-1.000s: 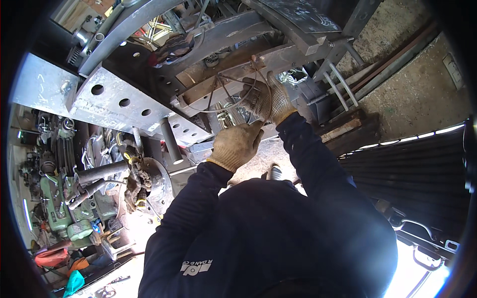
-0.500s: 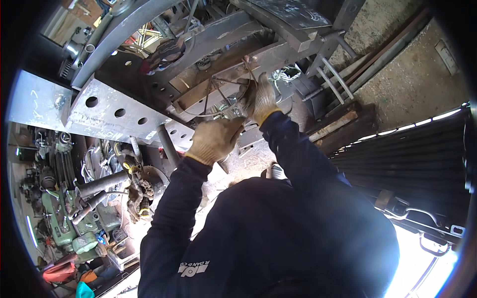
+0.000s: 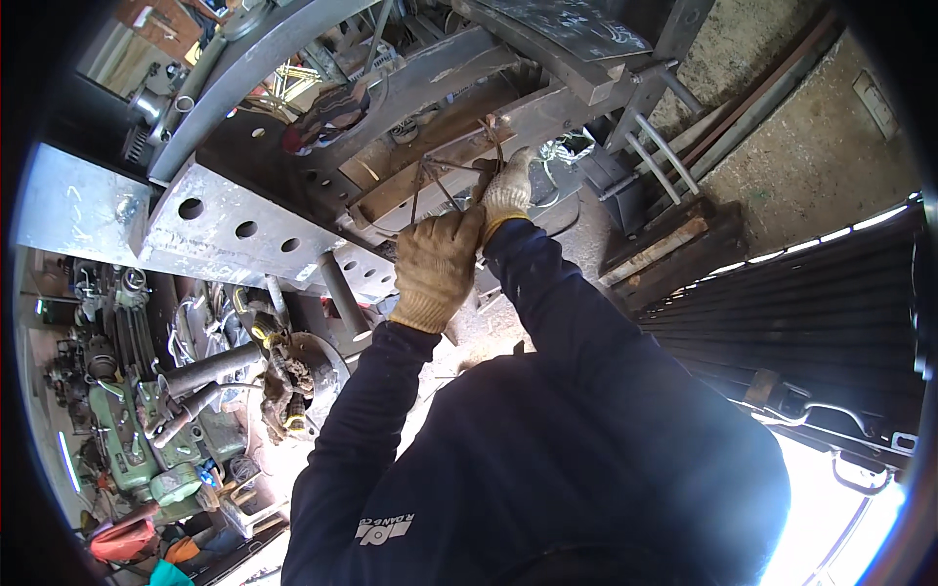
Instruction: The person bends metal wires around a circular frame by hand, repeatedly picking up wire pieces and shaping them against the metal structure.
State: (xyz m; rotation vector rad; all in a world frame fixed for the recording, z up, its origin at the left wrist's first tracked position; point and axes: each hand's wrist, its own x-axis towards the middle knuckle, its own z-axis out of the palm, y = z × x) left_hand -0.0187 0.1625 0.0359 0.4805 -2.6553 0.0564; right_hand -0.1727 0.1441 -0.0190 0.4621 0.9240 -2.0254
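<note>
My left hand [image 3: 437,262], in a tan work glove, is closed with its knuckles up, and its fingertips are hidden. Close against it, a little farther and to the right, my right hand [image 3: 508,190] in a pale knitted glove is curled around something mostly covered by the gloves. Thin brown bent rods [image 3: 422,186] rise beside the hands, and I cannot tell whether either hand grips them. Just beyond lies a long steel beam [image 3: 391,188]. A steel plate with round holes [image 3: 244,230] stands to the left.
Steel pipes [image 3: 210,366] and a green machine [image 3: 122,439] crowd the left. White-green cord [image 3: 567,148] hangs beyond my right hand. Metal bars [image 3: 664,156] jut out at right, near a timber block [image 3: 660,244] and a dark corrugated sheet [image 3: 791,303].
My left hand has moved right and slightly away from me, up against the right. My right hand has come slightly left. The view has shifted a little.
</note>
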